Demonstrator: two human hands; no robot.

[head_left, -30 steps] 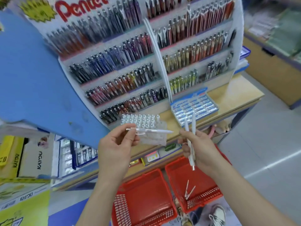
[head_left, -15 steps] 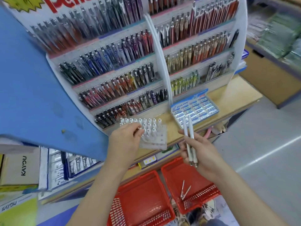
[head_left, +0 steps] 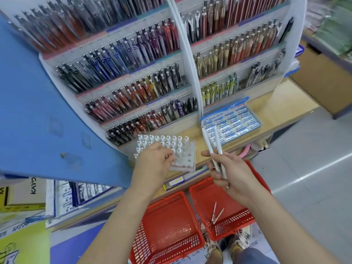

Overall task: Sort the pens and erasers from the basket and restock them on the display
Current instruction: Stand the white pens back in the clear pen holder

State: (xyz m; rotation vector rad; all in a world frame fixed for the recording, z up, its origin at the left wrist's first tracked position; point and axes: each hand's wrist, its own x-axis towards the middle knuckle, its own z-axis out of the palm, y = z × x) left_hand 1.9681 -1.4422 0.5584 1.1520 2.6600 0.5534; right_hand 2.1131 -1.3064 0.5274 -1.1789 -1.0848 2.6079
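Basket (head_left: 207, 202) at lower right has two loose pens (head_left: 214, 212) in it, right hand (head_left: 234, 172) above it is wrapped around two white pens (head_left: 209, 144) pointing up, and left hand (head_left: 152, 162) sits curled on the pen stand (head_left: 188, 155) mid-frame, can't tell if it's pinching one.

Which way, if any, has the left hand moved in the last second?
Yes. The left hand moved forward, from before the clear pen holder onto it.

right hand (head_left: 234, 174) gripping two pens (head_left: 211, 147), left hand (head_left: 154, 161) at holder (head_left: 187, 158)
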